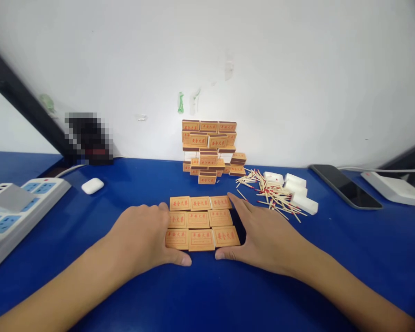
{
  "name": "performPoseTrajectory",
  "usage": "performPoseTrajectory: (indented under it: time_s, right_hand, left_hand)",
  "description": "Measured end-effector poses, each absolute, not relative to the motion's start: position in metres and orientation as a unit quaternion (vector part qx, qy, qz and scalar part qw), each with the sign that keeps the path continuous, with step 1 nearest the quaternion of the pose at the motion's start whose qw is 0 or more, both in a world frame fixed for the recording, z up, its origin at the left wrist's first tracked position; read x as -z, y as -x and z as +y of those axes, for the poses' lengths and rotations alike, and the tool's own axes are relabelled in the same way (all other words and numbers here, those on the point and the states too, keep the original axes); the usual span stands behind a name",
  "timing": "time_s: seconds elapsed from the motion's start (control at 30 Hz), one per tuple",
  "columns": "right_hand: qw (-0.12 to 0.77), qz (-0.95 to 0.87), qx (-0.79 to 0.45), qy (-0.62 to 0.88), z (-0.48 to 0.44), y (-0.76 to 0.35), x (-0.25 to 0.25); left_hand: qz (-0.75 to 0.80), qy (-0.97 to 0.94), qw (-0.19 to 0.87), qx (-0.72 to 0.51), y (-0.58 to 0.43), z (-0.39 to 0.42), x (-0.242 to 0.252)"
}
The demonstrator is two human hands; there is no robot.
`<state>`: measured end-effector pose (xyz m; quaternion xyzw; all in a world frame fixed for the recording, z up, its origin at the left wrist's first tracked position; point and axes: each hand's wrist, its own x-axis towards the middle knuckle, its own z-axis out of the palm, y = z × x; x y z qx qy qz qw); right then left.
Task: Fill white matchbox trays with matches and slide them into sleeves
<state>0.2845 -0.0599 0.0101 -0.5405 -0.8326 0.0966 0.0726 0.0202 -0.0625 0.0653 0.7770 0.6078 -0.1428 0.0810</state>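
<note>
A flat block of matchboxes [198, 219], tan with red lettering, lies on the blue table in three rows of three. My left hand [143, 233] is curled against its left side, thumb along the front edge and fingers at the back left corner. At the right side my right hand [259, 235] spans the block, thumb at the front and a finger at the back corner. A dark gap shows between this palm and the boxes. Behind stands a stacked matchbox structure [208, 158] against the wall, some boxes upright and some flat.
Loose matches [273, 191] lie scattered to the right, beside several white matchbox trays [304, 203]. Farther right are a phone [346, 185] and a white device [396, 188] with a cable. Leftward sit a white earbud case [92, 186] and a power strip [31, 207].
</note>
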Motion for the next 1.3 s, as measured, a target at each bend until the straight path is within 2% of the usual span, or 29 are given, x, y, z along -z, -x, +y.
performPoseTrajectory:
  time_s: [0.27, 0.57, 1.3]
  right_hand:
    - [0.072, -0.818, -0.095, 0.563, -0.056, -0.275, -0.006]
    - [0.103, -0.812, -0.055, 0.573, -0.037, -0.270, -0.002]
    - [0.130, -0.824, -0.060, 0.549, -0.037, -0.288, 0.002]
  left_hand:
    - [0.591, -0.790, 0.037, 0.162, -0.021, -0.054, -0.060]
    - [0.600, -0.793, -0.020, 0.104, -0.019, -0.036, -0.044]
    - [0.596, -0.801, 0.027, 0.044, -0.007, -0.024, -0.040]
